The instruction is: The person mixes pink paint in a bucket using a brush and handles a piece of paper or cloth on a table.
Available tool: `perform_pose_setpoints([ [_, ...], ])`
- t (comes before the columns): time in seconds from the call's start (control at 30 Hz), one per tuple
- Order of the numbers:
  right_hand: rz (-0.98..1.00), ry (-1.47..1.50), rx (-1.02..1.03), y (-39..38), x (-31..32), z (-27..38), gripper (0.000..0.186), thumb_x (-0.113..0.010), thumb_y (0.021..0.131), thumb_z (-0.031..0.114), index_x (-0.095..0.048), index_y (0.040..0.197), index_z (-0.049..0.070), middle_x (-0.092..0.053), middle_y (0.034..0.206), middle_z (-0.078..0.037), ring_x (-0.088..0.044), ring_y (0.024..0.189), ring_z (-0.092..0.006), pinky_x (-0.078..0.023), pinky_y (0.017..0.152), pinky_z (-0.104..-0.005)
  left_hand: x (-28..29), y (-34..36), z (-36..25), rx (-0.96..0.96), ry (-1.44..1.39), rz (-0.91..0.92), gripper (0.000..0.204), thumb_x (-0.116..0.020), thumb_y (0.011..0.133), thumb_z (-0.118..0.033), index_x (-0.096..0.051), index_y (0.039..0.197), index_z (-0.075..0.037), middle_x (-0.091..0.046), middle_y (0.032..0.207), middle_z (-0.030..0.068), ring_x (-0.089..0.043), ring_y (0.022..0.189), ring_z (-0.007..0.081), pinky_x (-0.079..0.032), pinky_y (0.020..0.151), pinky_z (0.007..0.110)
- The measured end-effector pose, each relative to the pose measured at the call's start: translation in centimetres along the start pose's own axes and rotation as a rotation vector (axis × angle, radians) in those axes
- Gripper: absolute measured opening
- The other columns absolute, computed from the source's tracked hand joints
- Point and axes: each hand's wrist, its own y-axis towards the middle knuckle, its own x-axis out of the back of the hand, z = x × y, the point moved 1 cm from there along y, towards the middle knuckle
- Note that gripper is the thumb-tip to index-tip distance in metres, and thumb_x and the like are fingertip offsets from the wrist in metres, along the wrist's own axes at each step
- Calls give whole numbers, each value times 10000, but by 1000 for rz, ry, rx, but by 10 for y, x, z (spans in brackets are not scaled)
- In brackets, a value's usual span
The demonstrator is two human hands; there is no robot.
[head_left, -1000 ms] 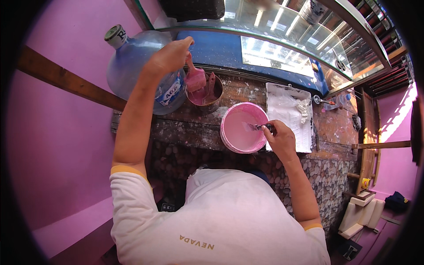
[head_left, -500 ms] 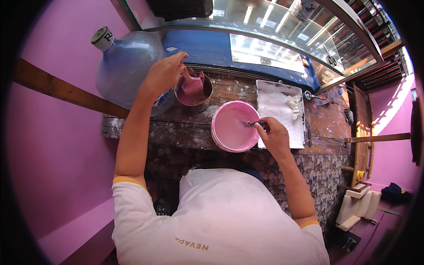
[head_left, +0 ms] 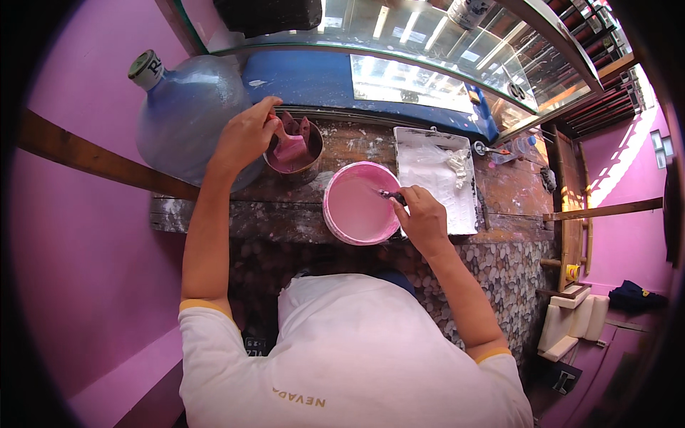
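Observation:
My left hand (head_left: 245, 137) is closed, its fingertips pinching the end of a pink paint-coated tool (head_left: 290, 148), whose wide part sits in a tin can (head_left: 315, 165). The tool's exact kind is unclear. In my right hand (head_left: 424, 216) is a dark-handled tool (head_left: 394, 196), its front end reaching into a white bucket (head_left: 342, 232) smeared with pink. Pale pink paint (head_left: 354, 205) fills the lower part of the bucket, and the tool's tip is hard to make out.
A large bluish water jug (head_left: 189, 118) stands left of the can. Right of the bucket lies a white-coated paint tray (head_left: 437, 192) with crumpled plastic. A glass case (head_left: 421, 36) rises behind the paint-stained wooden table (head_left: 285, 217). A small bottle (head_left: 524, 145) lies farther right.
The whole view has shifted, so the table things appear farther left. My left hand sits slightly lower relative to the can. Both hands keep hold of their tools.

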Motion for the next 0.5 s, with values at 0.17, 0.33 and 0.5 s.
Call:
perform_pose_setpoints([
  [0.17, -61, -99, 69, -2, -2, 4, 178, -730, 851, 206, -636, 938, 82, -610, 850, -59, -640, 818, -243, -547, 660, -366, 2, -2, -7, 52, -17, 44, 342, -606, 950, -104, -566, 1286, -62, -682, 1012, 141, -683, 971, 330, -519, 856, 409],
  [0.33, -97, -13, 50, -7, -3, -1, 191, -741, 841, 209, -627, 915, 75, -595, 808, -70, -638, 771, -246, -538, 634, -377, -1, -1, -9, 32, -18, -7, 321, -614, 949, -145, -587, 1261, -75, -686, 987, 144, -670, 945, 360, -514, 837, 429],
  [0.5, -141, 191, -165, -19, 10, -4, 186, -732, 875, 183, -678, 992, 50, -667, 848, -106, -664, 735, -248, -532, 650, -344, -4, -2, -7, 45, -35, -26, 327, -631, 939, -128, -594, 1258, -66, -669, 981, 137, -675, 914, 323, -515, 832, 400],
])
